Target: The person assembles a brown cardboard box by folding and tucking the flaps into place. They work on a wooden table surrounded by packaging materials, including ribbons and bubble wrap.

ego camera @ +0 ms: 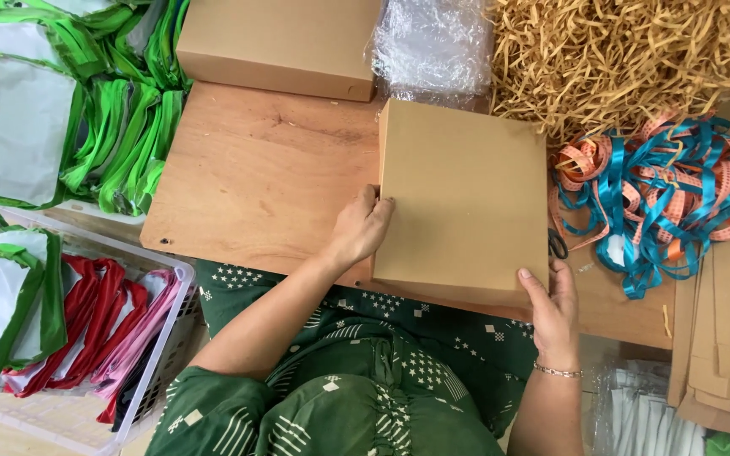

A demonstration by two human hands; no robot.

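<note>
Wooden table [255,181] at centre frame, seen from above, with packing materials around it. Lower centre: the left hand [363,226] rests with fingers together on the left edge of a flat brown box [465,198]; the right hand [553,308] is clamped on its near right corner, thumb on top. The box lies closed on the table, so the step in hand appears to be squaring or positioning it; lifting its lid would call for a grip on both sides. Lower left: a white basket [158,338] holds red, pink and green-edged pouches. Right: tangled blue and orange ribbons [661,190]. Upper right: tan paper shred [627,55]. Upper centre: a second box [285,42] and clear wrap [433,42]. Upper left: more green pouches [86,110].
</note>
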